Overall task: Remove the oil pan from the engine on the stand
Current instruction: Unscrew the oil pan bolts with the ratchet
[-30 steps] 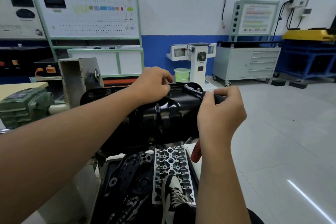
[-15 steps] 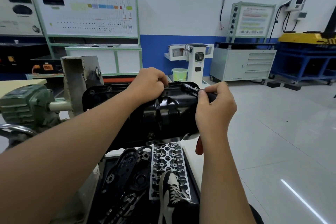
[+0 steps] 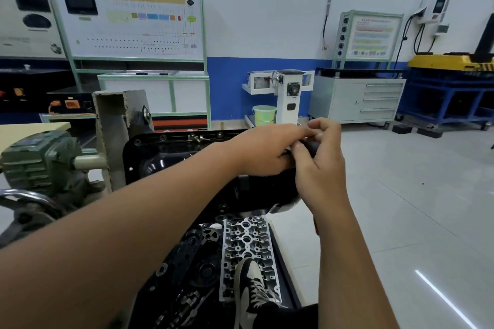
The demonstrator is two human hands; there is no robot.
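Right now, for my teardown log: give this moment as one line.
stage: unbolting | left hand: on glossy black oil pan rim | right hand: gripping dark tool handle | pan: on engine

left hand [image 3: 267, 149] shifted right, meeting right hand [image 3: 318, 165]

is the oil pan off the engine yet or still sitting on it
Still on. The black oil pan sits on the engine on the stand, bolts visible along its far rim; both hands work at its right end. How many bolts remain: cannot tell.

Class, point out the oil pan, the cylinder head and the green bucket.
oil pan [image 3: 160, 152]: head view, glossy black wall near its left end.
cylinder head [image 3: 247, 243]: head view, upper middle of the casting.
green bucket [image 3: 264, 116]: head view, front wall.
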